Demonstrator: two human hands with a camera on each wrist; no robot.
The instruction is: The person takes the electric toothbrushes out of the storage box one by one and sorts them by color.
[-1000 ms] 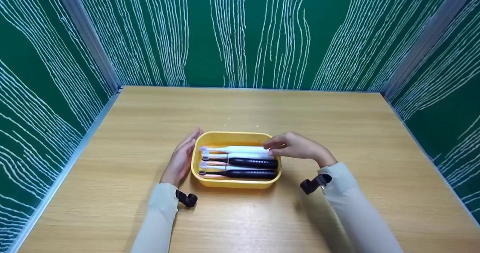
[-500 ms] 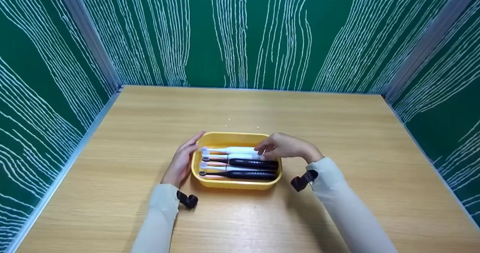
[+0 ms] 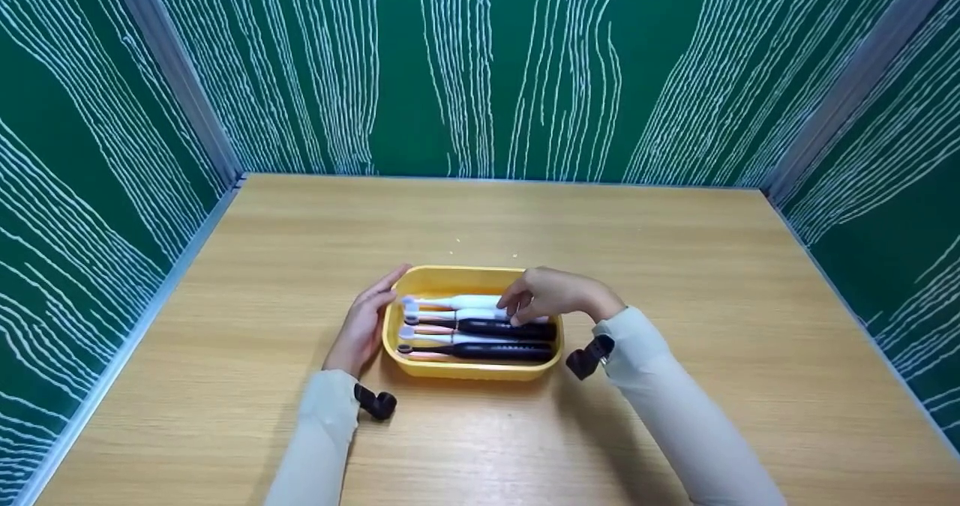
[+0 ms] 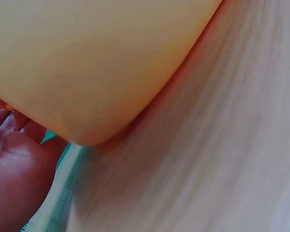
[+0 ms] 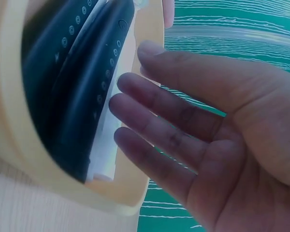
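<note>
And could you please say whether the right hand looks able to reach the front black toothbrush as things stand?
Probably yes: the right hand is over the tray and looks empty, nothing covers the front black toothbrush, and the left hand is at the opposite end.

No word, brand or number can be read. Around ten o'clock in the right wrist view, a black toothbrush (image 5: 84, 96) and a second black toothbrush (image 5: 41, 58) each bear a row of small pale ringed signs (image 5: 108, 74) running towards one o'clock, their symbols too tiny to make out.
</note>
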